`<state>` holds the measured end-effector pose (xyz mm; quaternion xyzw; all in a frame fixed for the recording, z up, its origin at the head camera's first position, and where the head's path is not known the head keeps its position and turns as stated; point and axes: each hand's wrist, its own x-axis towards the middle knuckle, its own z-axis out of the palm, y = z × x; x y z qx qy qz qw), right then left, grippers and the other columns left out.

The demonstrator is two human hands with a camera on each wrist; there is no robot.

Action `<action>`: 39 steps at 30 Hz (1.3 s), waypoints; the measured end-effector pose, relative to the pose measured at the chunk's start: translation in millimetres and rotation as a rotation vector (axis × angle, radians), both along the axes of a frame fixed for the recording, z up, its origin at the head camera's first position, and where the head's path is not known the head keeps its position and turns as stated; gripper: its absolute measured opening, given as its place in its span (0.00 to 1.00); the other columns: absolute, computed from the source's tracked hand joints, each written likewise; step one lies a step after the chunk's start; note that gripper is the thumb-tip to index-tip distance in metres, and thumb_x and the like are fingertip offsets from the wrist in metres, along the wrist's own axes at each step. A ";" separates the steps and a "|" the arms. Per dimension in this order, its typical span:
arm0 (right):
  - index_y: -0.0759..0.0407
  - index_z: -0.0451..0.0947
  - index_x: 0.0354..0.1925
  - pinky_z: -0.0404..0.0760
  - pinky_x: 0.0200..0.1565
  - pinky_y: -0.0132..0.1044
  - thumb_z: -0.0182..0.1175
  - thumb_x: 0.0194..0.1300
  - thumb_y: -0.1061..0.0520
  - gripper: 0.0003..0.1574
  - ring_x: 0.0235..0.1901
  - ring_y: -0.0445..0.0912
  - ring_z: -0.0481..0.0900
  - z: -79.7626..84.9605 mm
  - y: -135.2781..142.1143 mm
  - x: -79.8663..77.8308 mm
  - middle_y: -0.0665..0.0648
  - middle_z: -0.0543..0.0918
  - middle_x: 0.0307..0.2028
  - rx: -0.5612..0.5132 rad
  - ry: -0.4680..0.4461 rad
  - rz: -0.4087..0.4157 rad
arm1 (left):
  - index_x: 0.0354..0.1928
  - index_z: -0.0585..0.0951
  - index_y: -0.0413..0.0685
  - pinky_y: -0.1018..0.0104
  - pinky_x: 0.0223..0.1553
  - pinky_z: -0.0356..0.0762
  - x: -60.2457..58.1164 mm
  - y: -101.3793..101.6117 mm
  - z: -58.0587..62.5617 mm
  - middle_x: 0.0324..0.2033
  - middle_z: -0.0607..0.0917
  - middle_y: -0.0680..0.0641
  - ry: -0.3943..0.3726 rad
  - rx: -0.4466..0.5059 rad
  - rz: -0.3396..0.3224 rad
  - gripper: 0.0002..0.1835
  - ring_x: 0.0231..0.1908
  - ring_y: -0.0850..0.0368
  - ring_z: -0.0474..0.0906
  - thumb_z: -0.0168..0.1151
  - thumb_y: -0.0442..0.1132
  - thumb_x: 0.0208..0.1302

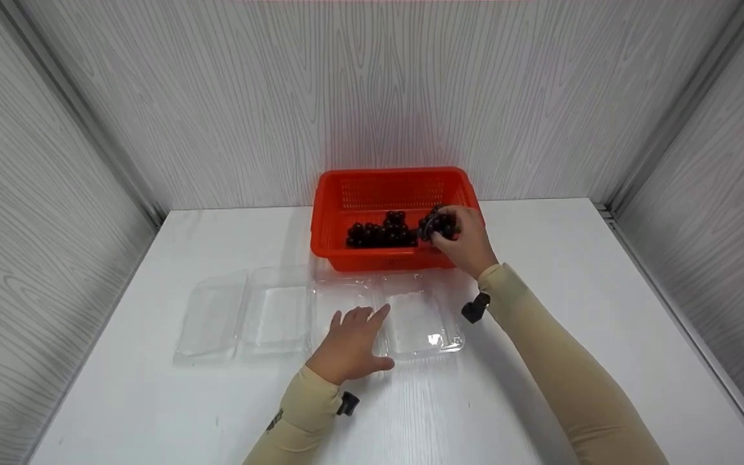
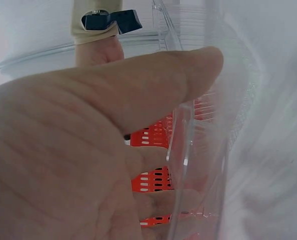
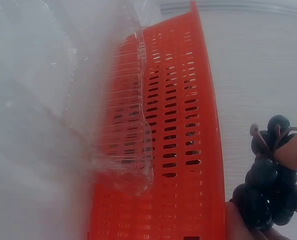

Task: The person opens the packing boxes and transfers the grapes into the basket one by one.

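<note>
Over the right end of the red basket point(image 1: 372, 261), my right hand point(image 1: 469, 242) grips a bunch of dark grapes point(image 1: 435, 225). The right wrist view shows this bunch of grapes point(image 3: 271, 185) with its stems up, thumb and fingers around it. More dark grapes point(image 1: 382, 234) lie inside the basket along its near wall. My left hand point(image 1: 351, 345) is spread with straight fingers over two open clear plastic boxes, at the seam between the middle box point(image 1: 340, 300) and the right box point(image 1: 417, 323). In the left wrist view, the thumb point(image 2: 158, 75) lies across the clear plastic edge.
Further clear plastic sections, one point(image 1: 275, 316) beside the middle box and another point(image 1: 212, 316) at the far left, lie flat on the white table point(image 1: 120, 400). Behind the basket stands a pale wood-grain wall point(image 1: 217, 103), with side walls left and right.
</note>
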<state>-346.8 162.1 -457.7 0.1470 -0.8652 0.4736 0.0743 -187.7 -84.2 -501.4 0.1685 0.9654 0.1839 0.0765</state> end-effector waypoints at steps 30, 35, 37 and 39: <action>0.59 0.81 0.46 0.83 0.52 0.44 0.66 0.68 0.63 0.08 0.49 0.42 0.79 -7.9 4.5 98.6 0.53 0.79 0.51 0.066 0.381 0.154 | 0.79 0.63 0.49 0.32 0.74 0.51 0.0 6.9 1.1 0.71 0.71 0.36 0.026 -0.012 -0.029 0.50 0.73 0.37 0.63 0.74 0.56 0.59; 0.59 0.81 0.46 0.84 0.52 0.44 0.66 0.66 0.65 0.10 0.50 0.44 0.79 -12.3 5.4 102.6 0.56 0.80 0.50 0.085 0.382 0.138 | 0.79 0.63 0.49 0.34 0.75 0.52 0.3 8.1 1.3 0.72 0.71 0.37 0.019 -0.013 -0.041 0.50 0.74 0.38 0.62 0.74 0.56 0.60; 0.58 0.81 0.46 0.84 0.52 0.44 0.66 0.66 0.66 0.10 0.50 0.44 0.79 -12.9 5.8 103.3 0.55 0.80 0.49 0.090 0.389 0.134 | 0.79 0.63 0.49 0.35 0.75 0.53 0.5 8.9 1.6 0.72 0.71 0.38 0.018 -0.010 -0.048 0.49 0.74 0.39 0.62 0.74 0.56 0.60; 0.58 0.81 0.46 0.84 0.51 0.44 0.66 0.66 0.66 0.10 0.49 0.44 0.79 -13.5 6.4 104.0 0.53 0.80 0.48 0.101 0.399 0.128 | 0.79 0.63 0.49 0.36 0.75 0.53 0.6 9.8 1.9 0.72 0.71 0.38 0.018 -0.007 -0.055 0.49 0.74 0.40 0.62 0.74 0.56 0.60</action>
